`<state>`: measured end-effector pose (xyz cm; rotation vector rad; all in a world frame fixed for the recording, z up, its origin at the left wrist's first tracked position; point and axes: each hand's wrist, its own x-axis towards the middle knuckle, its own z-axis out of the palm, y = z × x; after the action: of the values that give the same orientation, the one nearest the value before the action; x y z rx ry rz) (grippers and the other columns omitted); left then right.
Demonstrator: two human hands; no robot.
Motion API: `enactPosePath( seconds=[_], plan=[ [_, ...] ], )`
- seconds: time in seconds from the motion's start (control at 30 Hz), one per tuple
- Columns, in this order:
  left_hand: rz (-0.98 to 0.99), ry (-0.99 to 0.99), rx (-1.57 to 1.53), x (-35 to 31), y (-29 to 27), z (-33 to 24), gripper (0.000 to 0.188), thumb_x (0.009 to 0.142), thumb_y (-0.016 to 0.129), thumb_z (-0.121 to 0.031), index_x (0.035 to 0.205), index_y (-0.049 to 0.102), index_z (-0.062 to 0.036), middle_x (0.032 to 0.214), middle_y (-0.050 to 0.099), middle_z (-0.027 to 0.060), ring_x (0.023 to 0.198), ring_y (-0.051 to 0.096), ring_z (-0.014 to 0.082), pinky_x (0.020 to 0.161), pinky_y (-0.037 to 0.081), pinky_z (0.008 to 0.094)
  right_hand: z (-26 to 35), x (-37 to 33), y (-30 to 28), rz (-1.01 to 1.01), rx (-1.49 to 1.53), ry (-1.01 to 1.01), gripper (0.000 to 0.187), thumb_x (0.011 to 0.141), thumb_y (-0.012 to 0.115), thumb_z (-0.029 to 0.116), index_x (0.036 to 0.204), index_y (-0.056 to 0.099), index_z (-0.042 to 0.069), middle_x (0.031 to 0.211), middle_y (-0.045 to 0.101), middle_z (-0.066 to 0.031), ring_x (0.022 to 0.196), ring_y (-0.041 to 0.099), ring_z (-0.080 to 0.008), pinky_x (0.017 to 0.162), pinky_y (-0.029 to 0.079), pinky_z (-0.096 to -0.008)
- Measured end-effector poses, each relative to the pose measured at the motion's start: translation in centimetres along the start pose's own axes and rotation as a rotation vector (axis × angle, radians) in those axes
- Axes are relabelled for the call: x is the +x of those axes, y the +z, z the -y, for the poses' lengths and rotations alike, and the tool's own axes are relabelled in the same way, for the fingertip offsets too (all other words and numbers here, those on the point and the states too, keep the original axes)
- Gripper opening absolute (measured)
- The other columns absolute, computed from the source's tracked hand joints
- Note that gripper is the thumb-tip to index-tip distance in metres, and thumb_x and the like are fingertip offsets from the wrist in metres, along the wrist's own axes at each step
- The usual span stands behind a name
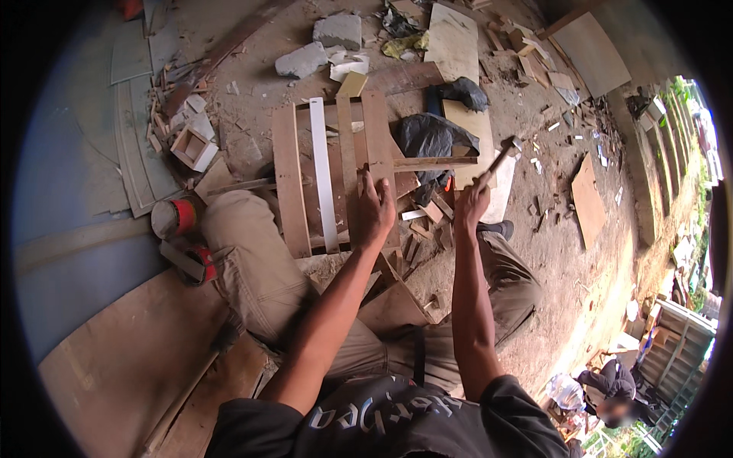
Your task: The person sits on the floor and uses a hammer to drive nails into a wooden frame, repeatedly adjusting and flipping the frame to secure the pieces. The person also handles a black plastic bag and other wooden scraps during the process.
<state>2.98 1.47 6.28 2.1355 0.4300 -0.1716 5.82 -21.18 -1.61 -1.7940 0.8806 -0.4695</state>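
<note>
The work in hand looks like nailing — or perhaps knocking into line — the boards of a slatted, rectangular brown wooden frame [291, 183], which lies in front of the seated person, its near left corner close to the left knee; whether that near edge sits on the ground or is propped, I cannot tell. A narrow, straight white strip [324, 175] runs lengthwise inside the frame, beside its left edge board. The left hand [378, 206] is spread mostly straight, palm against the right edge board about midway along, fingers pointing to the far edge; it seems to steady the wood rather than grip it. The right hand [472, 202] is closed round the handle of a wooden-handled, metal-headed hammer [500, 162], held off the frame's right edge with the head slanting away to the far right. Both forearms reach forward nearly parallel, elbows bent little. The next move probably calls for bringing the hammer back over the board, with the left fingers kept clear of the blow.
</note>
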Motion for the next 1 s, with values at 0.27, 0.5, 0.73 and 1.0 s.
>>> enactPosePath(
  seconds=[0.27, 0.5, 0.73, 1.0],
  plan=[
    [-0.170, 0.136, -0.180, 0.7, 2.0, 2.7, 0.055, 0.104, 0.030, -0.036, 0.143, 0.039, 0.0012, 0.125, 0.059, 0.0305, 0.116, 0.056, 0.0465, 0.098, 0.045, 0.0484, 5.2, -13.4, -5.2, 0.646, 0.159, -0.094, 0.036, 0.106, 0.044, 0.035, 0.089, 0.054, 0.005, 0.064, 0.042, 0.0061, 0.056, 0.038, -0.0035, 0.048, 0.031, -0.0227],
    [-0.127, 0.085, -0.142, -0.6, 0.3, 0.1, 0.052, 0.103, 0.034, -0.028, 0.142, 0.038, 0.0063, 0.133, 0.051, 0.0341, 0.123, 0.051, 0.0456, 0.102, 0.044, 0.0458, 3.7, -17.1, -5.8, 0.608, 0.019, 0.054, 0.050, 0.105, 0.040, 0.045, 0.086, 0.055, 0.002, 0.063, 0.045, 0.0007, 0.058, 0.042, -0.0084, 0.052, 0.036, -0.0288],
    [-0.207, 0.159, -0.121, 0.3, 1.9, 2.8, 0.050, 0.101, 0.034, -0.027, 0.139, 0.046, 0.0019, 0.125, 0.057, 0.0295, 0.112, 0.056, 0.0457, 0.097, 0.045, 0.0487, 5.4, -17.5, -5.5, 0.693, 0.001, -0.064, 0.049, 0.106, 0.036, 0.043, 0.087, 0.054, 0.002, 0.063, 0.047, -0.0015, 0.058, 0.045, -0.0114, 0.052, 0.038, -0.0308],
    [-0.177, 0.258, -0.030, 0.6, 1.7, 3.5, 0.048, 0.101, 0.033, -0.024, 0.138, 0.045, 0.0043, 0.127, 0.054, 0.0302, 0.116, 0.054, 0.0449, 0.098, 0.045, 0.0459, 6.7, -16.8, -3.0, 0.794, -0.188, -0.222, 0.052, 0.106, 0.034, 0.046, 0.087, 0.052, 0.000, 0.064, 0.047, -0.0039, 0.058, 0.044, -0.0132, 0.053, 0.038, -0.0317]
  ],
)
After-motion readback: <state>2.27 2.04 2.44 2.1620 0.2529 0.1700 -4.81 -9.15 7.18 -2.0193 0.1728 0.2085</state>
